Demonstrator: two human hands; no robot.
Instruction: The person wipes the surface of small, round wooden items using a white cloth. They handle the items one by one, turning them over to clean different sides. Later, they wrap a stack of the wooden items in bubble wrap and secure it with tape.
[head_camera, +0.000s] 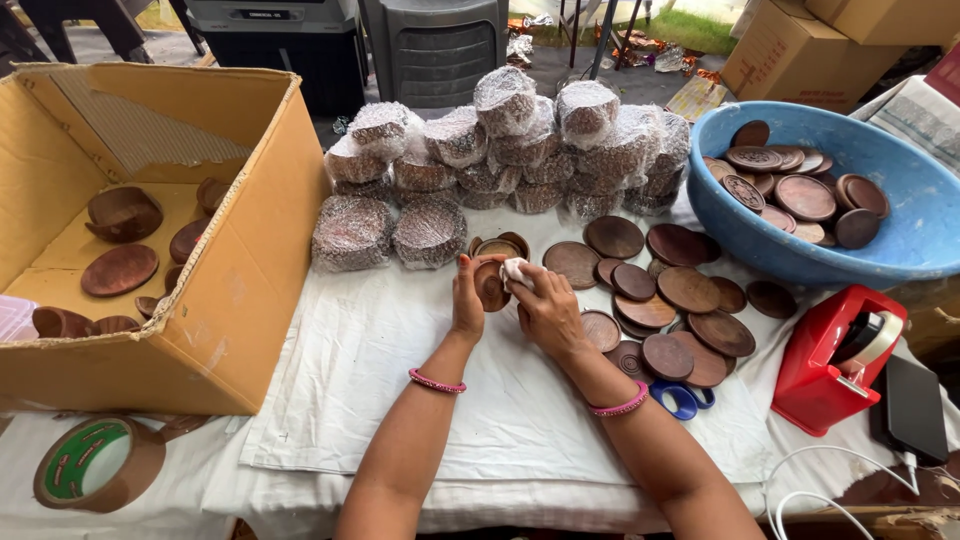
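Note:
My left hand (466, 300) holds a small round brown wooden dish (490, 284) upright over the white cloth (380, 380). My right hand (545, 312) presses a small white rag (514, 270) against the dish's face. Both wrists wear pink bead bracelets. Just behind the hands stand a few small wooden bowls (500, 244). To the right lies a spread of loose round wooden plates (660, 300).
Bubble-wrapped round bundles (500, 150) are piled behind. An open cardboard box (240, 280) with wooden pieces sits at left, a blue basin (900, 240) of plates at right. A red tape dispenser (830, 365), blue scissors (683, 399), a brown tape roll (95, 462) and a dark phone (915, 410) lie near the front.

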